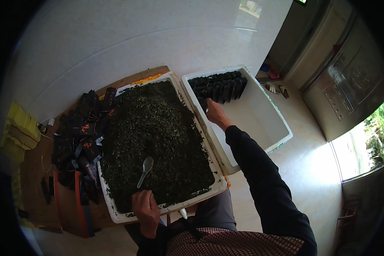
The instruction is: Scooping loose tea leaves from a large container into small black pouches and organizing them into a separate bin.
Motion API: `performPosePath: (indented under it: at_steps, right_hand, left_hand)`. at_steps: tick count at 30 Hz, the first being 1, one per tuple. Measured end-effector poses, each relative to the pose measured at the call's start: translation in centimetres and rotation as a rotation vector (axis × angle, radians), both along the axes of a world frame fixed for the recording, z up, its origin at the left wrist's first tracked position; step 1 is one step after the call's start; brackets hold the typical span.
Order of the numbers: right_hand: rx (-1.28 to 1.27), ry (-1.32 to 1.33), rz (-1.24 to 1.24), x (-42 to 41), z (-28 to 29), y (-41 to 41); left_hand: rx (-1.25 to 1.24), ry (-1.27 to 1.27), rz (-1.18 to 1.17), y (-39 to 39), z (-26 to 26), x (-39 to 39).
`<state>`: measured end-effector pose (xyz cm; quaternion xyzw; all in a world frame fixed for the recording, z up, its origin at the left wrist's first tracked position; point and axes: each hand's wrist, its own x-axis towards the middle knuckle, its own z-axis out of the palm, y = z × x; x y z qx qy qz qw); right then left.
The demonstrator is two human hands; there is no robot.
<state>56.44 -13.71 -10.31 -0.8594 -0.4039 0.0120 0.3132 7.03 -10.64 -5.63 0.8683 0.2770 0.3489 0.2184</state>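
Observation:
My right hand [218, 114] grips a small dark pouch [203, 103] inside a white foam box [256, 118]. Beyond it, rows of upright black pouches [222, 84] fill the far end of that box. My left hand [145, 209] is curled at the near rim of another foam box [116, 217]; whether anything is inside its fingers is hidden. Dark dried leaves [160, 128], which look like tea, fill this box. A pale short-handled spoon [145, 171] lies on the leaves, just beyond my left hand.
Left of the leaves, black packets with orange print [86, 128] are heaped on a wooden table [33, 182]. Yellow stacked packs [22, 128], a cable [46, 136] and an orange-edged box [71, 203] are there too. A tiled wall [131, 35] stands behind; a metal door [348, 76] is at right.

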Motion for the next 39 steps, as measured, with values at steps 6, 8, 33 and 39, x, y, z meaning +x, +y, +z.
performPosePath:
  at_steps: [6,8,33,39]
  right_hand:
    - [0.0,-0.058,0.059,0.7,-2.0,-0.5]
    - [0.018,-0.036,0.058,0.1,-2.3,-0.3]
    - [-0.106,0.006,0.042,0.7,-0.6,-1.6]
    - [-0.093,-0.11,0.004,2.2,-0.5,-3.2]
  left_hand:
    - [-0.017,0.008,-0.009,0.0,0.1,0.2]
    - [0.006,0.012,0.009,0.0,0.0,-0.1]
    - [0.036,-0.02,0.006,-0.1,0.1,0.1]
    - [0.077,-0.041,0.001,0.1,0.4,0.0]
